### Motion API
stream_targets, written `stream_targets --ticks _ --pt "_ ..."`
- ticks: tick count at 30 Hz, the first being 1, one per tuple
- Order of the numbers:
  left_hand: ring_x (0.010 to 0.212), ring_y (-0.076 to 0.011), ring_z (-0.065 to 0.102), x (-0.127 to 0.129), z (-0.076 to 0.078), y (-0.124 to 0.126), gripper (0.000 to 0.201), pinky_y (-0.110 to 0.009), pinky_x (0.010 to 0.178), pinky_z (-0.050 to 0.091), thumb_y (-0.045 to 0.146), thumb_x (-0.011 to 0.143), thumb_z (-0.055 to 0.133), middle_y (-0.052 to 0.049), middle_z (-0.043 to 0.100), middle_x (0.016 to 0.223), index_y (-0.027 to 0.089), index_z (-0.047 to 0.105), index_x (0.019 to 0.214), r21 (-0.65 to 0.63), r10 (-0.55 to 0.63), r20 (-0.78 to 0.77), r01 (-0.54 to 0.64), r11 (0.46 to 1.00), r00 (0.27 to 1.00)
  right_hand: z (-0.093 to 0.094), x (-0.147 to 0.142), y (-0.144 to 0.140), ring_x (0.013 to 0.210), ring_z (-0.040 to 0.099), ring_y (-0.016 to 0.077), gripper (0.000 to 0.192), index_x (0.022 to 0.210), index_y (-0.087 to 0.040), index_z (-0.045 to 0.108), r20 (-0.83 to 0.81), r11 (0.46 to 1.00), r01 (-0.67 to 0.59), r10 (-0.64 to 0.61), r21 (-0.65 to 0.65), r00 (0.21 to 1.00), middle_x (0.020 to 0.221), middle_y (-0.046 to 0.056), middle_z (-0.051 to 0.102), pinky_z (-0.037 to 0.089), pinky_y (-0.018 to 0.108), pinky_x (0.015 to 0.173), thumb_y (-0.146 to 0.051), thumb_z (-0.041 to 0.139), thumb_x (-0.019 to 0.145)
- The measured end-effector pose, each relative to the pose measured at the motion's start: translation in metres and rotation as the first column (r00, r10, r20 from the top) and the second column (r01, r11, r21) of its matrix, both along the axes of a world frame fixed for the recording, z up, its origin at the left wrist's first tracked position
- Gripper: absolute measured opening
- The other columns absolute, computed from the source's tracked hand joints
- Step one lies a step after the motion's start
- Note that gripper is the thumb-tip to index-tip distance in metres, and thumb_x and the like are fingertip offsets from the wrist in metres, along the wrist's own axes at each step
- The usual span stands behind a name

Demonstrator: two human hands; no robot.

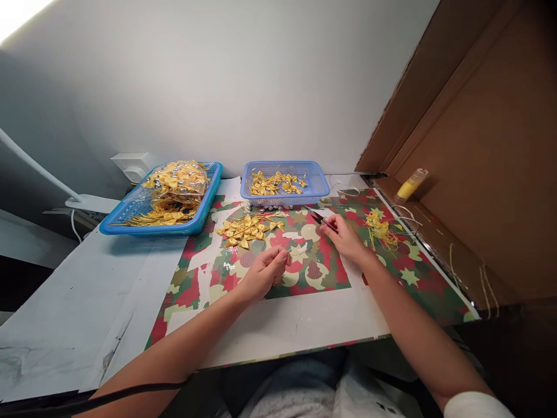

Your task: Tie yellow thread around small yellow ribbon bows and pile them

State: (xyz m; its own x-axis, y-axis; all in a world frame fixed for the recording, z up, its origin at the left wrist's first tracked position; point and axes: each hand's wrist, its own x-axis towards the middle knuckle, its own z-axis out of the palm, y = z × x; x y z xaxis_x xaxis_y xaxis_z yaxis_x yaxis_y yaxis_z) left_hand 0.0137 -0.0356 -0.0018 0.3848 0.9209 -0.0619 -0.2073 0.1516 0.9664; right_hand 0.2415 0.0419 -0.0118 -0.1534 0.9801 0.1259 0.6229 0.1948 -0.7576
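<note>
A: A plain grey wall backs the surface (304, 325), which carries a camouflage-patterned mat (418, 278) in red, green and cream, with a brown board leaning along the right side.

B: And the hands?

A: The left hand (263, 273) rests on the mat, fingers curled in and pinched together; whatever it pinches is too small to tell. The right hand (346, 235) grips small dark snips (317, 217), blades pointing away toward the far basket.

B: Why is everything so close?

A: For reach, I judge. A loose pile of yellow bows (246, 229) lies just beyond the left hand. Behind it stands a small blue basket (319, 188) with more bows; a larger blue tray (204, 215) to the left holds bagged ones. Yellow thread scraps (380, 229) lie right of the snips, probably trimmings. A yellow bottle (411, 186) leans against the board.
</note>
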Motion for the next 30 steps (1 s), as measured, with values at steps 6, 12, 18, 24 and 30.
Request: stream_targets --ticks 6,12,18,24,30 --pt "0.042 -0.0045 0.016 -0.001 -0.004 0.002 0.046 -0.018 0.041 0.014 0.061 0.08 0.059 0.011 0.02 0.048 0.018 0.045 0.07 0.005 0.117 0.033 -0.117 0.993 0.993 0.006 -0.036 -0.039 0.053 0.036 0.0117 0.039 0.105 -0.022 0.05 -0.306 0.912 -0.41 0.388 -0.008 0.87 0.063 -0.005 0.039 0.032 0.026 0.054 -0.055 0.031 0.096" --pt "0.042 -0.0045 0.016 0.0 -0.006 0.003 0.045 -0.018 0.04 0.014 0.061 0.081 0.057 0.012 0.02 0.047 0.018 0.046 0.071 0.036 0.133 0.009 -0.133 0.99 0.991 0.006 -0.048 -0.049 0.056 0.037 0.0125 0.041 0.096 -0.02 0.049 -0.295 0.885 -0.464 0.453 0.035 0.841 0.062 -0.004 0.039 0.031 0.026 0.055 -0.057 0.03 0.095" --pt "0.042 -0.0044 0.015 0.002 -0.003 0.001 0.048 -0.018 0.04 0.014 0.063 0.079 0.058 0.012 0.02 0.046 0.018 0.045 0.069 0.037 0.121 -0.029 -0.12 0.992 0.992 0.004 -0.049 -0.048 0.061 0.039 0.0132 0.039 0.094 -0.021 0.047 -0.305 0.885 -0.463 0.455 0.047 0.837 0.067 -0.003 0.042 0.033 0.027 0.059 -0.056 0.029 0.096" --pt "0.042 -0.0047 0.017 0.004 -0.001 0.0 0.048 -0.018 0.04 0.017 0.064 0.078 0.058 0.011 0.021 0.047 0.018 0.045 0.069 0.036 0.107 -0.055 -0.105 0.994 0.993 0.003 -0.05 -0.048 0.061 0.039 0.0127 0.037 0.092 -0.021 0.047 -0.308 0.885 -0.465 0.452 0.036 0.837 0.067 -0.004 0.041 0.034 0.027 0.059 -0.054 0.031 0.096" --pt "0.042 -0.0048 0.016 0.003 -0.002 0.0 0.047 -0.018 0.041 0.016 0.063 0.079 0.057 0.011 0.02 0.047 0.018 0.046 0.071 0.019 0.085 -0.052 -0.084 0.996 0.995 0.004 -0.05 -0.049 0.059 0.039 0.0127 0.036 0.087 -0.021 0.048 -0.285 0.892 -0.448 0.445 0.057 0.849 0.064 -0.004 0.04 0.033 0.026 0.058 -0.051 0.031 0.096"
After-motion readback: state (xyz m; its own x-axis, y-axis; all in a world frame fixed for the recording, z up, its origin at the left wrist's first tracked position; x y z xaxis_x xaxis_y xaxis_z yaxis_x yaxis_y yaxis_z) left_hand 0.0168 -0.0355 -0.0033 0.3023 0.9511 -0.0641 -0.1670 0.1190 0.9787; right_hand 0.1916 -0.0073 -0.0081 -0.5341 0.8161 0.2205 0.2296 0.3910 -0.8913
